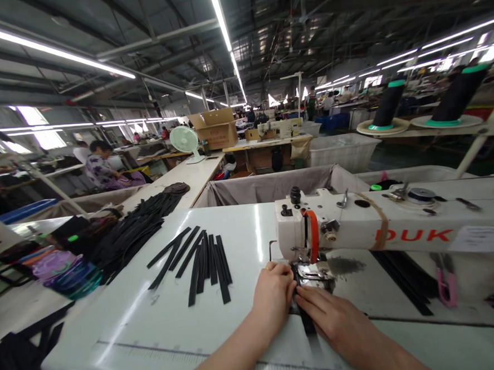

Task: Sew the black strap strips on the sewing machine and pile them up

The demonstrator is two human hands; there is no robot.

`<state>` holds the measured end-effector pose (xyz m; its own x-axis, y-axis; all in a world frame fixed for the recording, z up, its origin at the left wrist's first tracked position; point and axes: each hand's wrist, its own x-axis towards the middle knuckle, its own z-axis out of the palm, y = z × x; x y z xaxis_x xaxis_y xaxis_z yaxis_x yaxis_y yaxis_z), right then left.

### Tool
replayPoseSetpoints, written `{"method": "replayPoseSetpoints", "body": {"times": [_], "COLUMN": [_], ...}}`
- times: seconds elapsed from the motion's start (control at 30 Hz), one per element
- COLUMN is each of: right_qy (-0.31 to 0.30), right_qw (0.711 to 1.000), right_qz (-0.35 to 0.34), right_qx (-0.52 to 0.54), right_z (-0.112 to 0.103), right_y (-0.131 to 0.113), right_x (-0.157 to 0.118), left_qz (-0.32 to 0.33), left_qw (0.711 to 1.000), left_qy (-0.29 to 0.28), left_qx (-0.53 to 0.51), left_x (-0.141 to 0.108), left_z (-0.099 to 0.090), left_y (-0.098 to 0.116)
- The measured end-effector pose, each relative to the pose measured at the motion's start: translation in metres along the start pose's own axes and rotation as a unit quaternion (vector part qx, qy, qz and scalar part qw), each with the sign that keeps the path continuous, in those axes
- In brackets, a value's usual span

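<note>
My left hand (pixel 274 295) and my right hand (pixel 332 314) meet at a black fabric strip (pixel 306 321), gripping it just in front of the presser foot (pixel 313 273) of a white DUK sewing machine (pixel 358 220). The strip runs toward me off the needle plate, and my fingers hide part of it. Left of my hands, several cut black strips (pixel 204 263) lie side by side on the white sewing table (pixel 113 321). A larger heap of black strips (pixel 137 236) lies beyond them.
Two black thread cones (pixel 388 104) stand on stands behind the machine. Pink snips (pixel 445 281) lie to the right, beside more black strips (pixel 403 281). Colourful fabric pieces (pixel 63 271) sit at the left. Fabric-lined bins (pixel 268 186), a fan (pixel 184 138) and a seated person (pixel 104 171) lie beyond.
</note>
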<state>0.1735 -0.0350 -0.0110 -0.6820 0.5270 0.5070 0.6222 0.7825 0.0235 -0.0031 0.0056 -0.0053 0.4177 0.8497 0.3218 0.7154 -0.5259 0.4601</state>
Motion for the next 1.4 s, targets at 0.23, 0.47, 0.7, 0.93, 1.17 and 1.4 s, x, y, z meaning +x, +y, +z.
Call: {"method": "replayPoseSetpoints", "body": {"times": [0.23, 0.47, 0.7, 0.93, 1.17, 1.4], "right_qy": [-0.037, -0.071, -0.039, -0.034, -0.035, -0.020], "right_qw": [0.996, 0.980, 0.980, 0.990, 0.996, 0.996], "right_qz": [0.052, 0.068, 0.067, 0.081, 0.073, 0.077], "right_qx": [0.058, 0.173, 0.183, 0.111, 0.033, 0.036], "right_z": [-0.002, -0.012, -0.016, -0.007, 0.005, 0.006], "right_y": [0.001, 0.009, 0.011, 0.017, 0.021, 0.021], "right_x": [0.004, 0.001, 0.000, 0.004, 0.003, 0.002], "left_qz": [-0.003, -0.009, 0.001, 0.014, 0.021, 0.040], "left_qw": [1.000, 0.999, 0.997, 0.997, 0.999, 0.998], "left_qy": [0.008, -0.013, -0.041, -0.040, -0.013, -0.004], "left_qx": [-0.005, -0.044, -0.069, -0.058, -0.023, 0.056], "left_x": [0.000, 0.003, 0.003, 0.002, 0.001, -0.001], "left_z": [0.002, -0.007, -0.019, -0.017, -0.011, -0.003], "left_y": [-0.001, -0.002, -0.004, -0.007, -0.001, 0.006]}}
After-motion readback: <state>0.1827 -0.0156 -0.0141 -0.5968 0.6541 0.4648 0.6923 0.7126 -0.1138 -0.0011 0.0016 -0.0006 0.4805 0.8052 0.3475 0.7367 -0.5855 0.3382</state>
